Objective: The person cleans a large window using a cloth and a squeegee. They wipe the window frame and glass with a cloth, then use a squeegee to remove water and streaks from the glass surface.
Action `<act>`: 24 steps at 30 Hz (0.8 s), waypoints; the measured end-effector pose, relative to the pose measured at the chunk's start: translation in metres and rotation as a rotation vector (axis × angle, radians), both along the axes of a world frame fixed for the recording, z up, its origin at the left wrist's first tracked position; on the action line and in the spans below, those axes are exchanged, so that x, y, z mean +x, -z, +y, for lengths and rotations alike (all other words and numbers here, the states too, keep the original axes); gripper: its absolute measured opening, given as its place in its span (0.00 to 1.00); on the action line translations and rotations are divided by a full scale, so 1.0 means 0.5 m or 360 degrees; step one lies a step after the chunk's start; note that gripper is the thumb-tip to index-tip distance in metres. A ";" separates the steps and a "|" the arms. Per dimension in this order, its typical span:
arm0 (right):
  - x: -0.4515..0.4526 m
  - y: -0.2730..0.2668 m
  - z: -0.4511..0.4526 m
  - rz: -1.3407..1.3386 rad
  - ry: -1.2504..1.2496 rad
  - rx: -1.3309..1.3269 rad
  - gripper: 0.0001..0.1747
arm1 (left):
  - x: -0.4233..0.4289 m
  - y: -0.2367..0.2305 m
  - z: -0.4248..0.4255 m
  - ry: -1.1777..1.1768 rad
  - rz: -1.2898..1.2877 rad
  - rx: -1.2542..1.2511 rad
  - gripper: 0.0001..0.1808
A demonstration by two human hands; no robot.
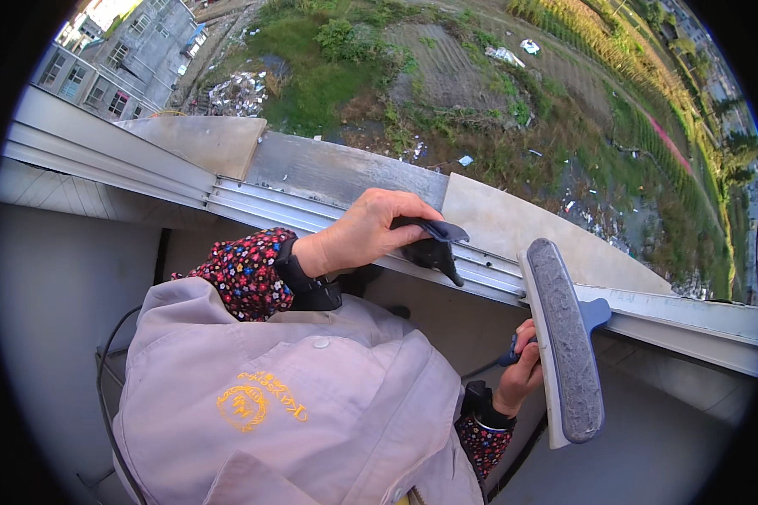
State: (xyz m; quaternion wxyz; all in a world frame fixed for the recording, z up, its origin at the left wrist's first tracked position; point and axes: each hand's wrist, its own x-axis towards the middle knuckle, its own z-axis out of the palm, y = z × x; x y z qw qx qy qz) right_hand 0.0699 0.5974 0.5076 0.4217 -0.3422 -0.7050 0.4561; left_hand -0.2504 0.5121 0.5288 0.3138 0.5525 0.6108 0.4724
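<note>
My left hand (369, 228) pinches a folded dark cloth (441, 249) between thumb and fingers. The cloth hangs just above the aluminium tracks of a window sill (328, 218). Lower right, my right hand (519, 372) grips the blue handle of a window squeegee (565, 341). The squeegee's head stands nearly upright in the picture, its fuzzy grey pad facing me and a pale strip along its left edge. Part of the handle is hidden behind the head. The cloth and the squeegee are apart.
Stone ledge slabs (511, 218) lie outside the tracks, beyond which the ground is far below, with weeds, plots and litter. A window frame (101, 148) runs along the left. Black cables (105, 379) pass beside my light work apron (354, 391).
</note>
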 end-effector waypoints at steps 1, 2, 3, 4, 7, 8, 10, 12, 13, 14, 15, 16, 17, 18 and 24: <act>-0.003 0.001 0.003 -0.0040 0.0025 0.0035 0.20 | -0.031 -0.020 -0.025 -0.0061 0.0169 -0.0016 0.16; -0.005 0.001 0.006 -0.0058 0.0070 0.0089 0.19 | -0.059 -0.042 -0.049 -0.0111 0.0383 0.0006 0.15; -0.008 0.001 0.009 -0.0074 0.0050 0.0087 0.19 | -0.079 -0.062 -0.072 -0.0174 0.0592 0.0043 0.15; -0.012 0.003 0.010 -0.0087 0.0043 0.0093 0.18 | -0.094 -0.078 -0.095 -0.0223 0.0766 -0.0035 0.14; -0.023 0.006 0.013 -0.0170 0.0027 0.0035 0.18 | -0.132 -0.096 -0.158 -0.0337 0.1166 -0.0310 0.13; -0.026 0.008 0.013 -0.0157 0.0019 0.0033 0.18 | -0.142 -0.092 -0.177 -0.0364 0.1274 -0.0412 0.12; -0.032 0.011 0.013 -0.0156 -0.0006 0.0027 0.19 | -0.153 -0.071 -0.210 -0.0333 0.1318 -0.0550 0.11; -0.033 0.014 0.013 -0.0171 -0.0049 0.0042 0.19 | -0.150 -0.040 -0.233 -0.0264 0.1332 -0.0757 0.11; -0.033 0.015 0.013 -0.0157 -0.0063 0.0009 0.19 | -0.141 -0.022 -0.241 -0.0259 0.1323 -0.0700 0.11; -0.033 0.016 0.014 -0.0129 -0.0069 -0.0011 0.19 | -0.136 -0.010 -0.248 -0.0304 0.1366 -0.0578 0.11; -0.032 0.018 0.013 -0.0110 -0.0074 -0.0013 0.19 | -0.134 0.001 -0.253 -0.0343 0.1381 -0.0583 0.11; -0.031 0.018 0.013 -0.0093 -0.0087 -0.0045 0.18 | -0.135 0.006 -0.258 -0.0340 0.1370 -0.0561 0.11; -0.031 0.020 0.013 -0.0079 -0.0100 -0.0055 0.18 | -0.136 0.010 -0.260 -0.0337 0.1354 -0.0553 0.11; -0.030 0.022 0.013 -0.0071 -0.0104 -0.0051 0.18 | -0.140 0.009 -0.261 -0.0333 0.1338 -0.0513 0.10; -0.016 0.034 0.011 -0.0186 -0.0059 -0.0036 0.16 | -0.081 0.016 -0.187 -0.0064 0.1114 -0.0486 0.10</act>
